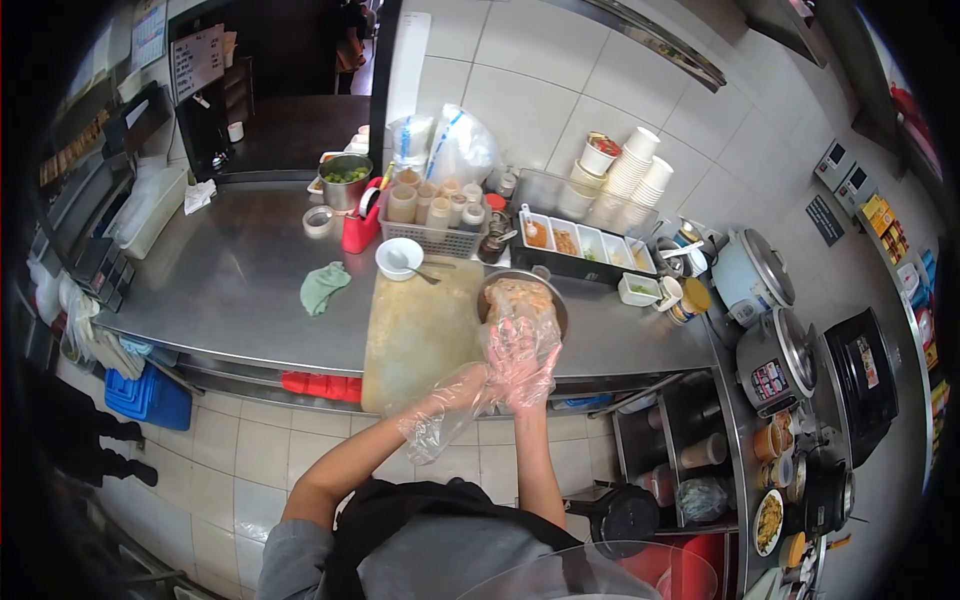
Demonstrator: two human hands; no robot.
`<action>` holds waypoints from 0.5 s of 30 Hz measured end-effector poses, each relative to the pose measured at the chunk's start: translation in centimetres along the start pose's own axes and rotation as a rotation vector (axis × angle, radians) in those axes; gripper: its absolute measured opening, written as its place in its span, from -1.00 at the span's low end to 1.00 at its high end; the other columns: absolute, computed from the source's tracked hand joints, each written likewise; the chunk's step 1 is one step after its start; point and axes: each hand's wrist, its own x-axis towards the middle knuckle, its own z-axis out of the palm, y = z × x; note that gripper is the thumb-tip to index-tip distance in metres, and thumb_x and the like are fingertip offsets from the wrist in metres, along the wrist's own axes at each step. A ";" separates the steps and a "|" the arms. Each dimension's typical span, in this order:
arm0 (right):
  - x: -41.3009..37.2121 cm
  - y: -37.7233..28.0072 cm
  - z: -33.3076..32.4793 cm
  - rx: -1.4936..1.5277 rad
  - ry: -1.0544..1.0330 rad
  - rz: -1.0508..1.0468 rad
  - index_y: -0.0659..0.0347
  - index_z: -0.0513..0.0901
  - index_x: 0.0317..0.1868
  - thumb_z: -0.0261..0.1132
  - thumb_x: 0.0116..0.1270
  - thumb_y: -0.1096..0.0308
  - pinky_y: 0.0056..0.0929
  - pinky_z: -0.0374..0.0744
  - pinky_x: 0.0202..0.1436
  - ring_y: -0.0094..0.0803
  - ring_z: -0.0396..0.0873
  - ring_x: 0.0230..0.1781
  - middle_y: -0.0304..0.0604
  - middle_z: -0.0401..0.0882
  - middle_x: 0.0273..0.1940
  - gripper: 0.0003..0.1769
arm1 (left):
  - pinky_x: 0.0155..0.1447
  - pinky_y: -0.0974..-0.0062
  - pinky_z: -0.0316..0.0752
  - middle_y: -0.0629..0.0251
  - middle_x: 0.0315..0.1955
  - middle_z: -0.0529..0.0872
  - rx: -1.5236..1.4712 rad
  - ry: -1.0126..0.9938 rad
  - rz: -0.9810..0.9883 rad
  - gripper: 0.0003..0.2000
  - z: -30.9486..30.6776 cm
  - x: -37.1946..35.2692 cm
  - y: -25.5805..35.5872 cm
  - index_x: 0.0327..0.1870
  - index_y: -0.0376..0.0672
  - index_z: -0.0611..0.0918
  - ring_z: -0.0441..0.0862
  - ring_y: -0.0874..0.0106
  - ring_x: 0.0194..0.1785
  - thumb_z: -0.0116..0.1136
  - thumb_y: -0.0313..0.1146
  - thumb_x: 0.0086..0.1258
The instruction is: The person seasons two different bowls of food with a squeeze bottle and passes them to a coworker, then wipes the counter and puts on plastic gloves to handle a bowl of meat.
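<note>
My right hand (520,352) is inside a loose clear plastic glove (548,362), fingers stretched out over the near side of a metal bowl (561,306). In the bowl lies pale orange-pink food, possibly raw meat (520,292). My left hand (468,386), also in a clear plastic glove whose wide cuff (432,430) hangs at the wrist, meets the right hand near its wrist. Its fingers are partly hidden and seem closed on the right glove's edge. Left of the bowl lies a worn cutting board (418,325), with a white bowl (400,258) and a spoon (428,277) at its far end.
Behind stand a basket of sauce bottles (435,212), a tray of topping compartments (585,245) and stacked paper cups (632,170). A green cloth (324,288) lies on the steel counter (230,280). Rice cookers (775,360) stand at right. Another person's legs (105,440) show at left.
</note>
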 end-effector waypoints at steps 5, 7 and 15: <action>1.8 5.9 1.4 -0.411 0.033 0.000 -0.21 -0.04 0.41 -0.12 0.18 -0.42 0.10 0.07 0.35 -0.04 -0.05 0.39 -0.27 -0.06 0.42 -0.13 | -0.25 0.26 0.43 0.03 -0.53 0.60 -0.045 -0.023 -0.059 -0.69 -3.0 -4.5 -2.0 -0.36 -0.32 0.58 0.58 0.19 -0.42 0.10 -0.17 0.26; 2.2 7.8 1.7 -0.491 0.020 0.012 -0.27 -0.08 0.41 -0.12 0.15 -0.45 0.14 0.04 0.34 -0.03 -0.05 0.39 -0.32 -0.12 0.43 -0.11 | -0.27 0.28 0.42 0.07 -0.56 0.58 -0.053 -0.026 -0.021 -0.70 -3.9 -6.0 -3.1 -0.38 -0.32 0.57 0.55 0.25 -0.45 0.08 -0.18 0.27; 3.3 8.0 5.5 -0.343 0.139 -0.311 -0.24 -0.06 0.42 -0.18 0.18 -0.45 0.03 0.03 0.35 -0.07 -0.03 0.39 -0.19 -0.09 0.42 -0.13 | -0.23 0.34 0.42 0.08 -0.51 0.62 -0.205 -0.314 0.024 -0.67 -5.8 -7.2 -1.4 -0.31 -0.30 0.59 0.56 0.32 -0.41 0.06 -0.14 0.31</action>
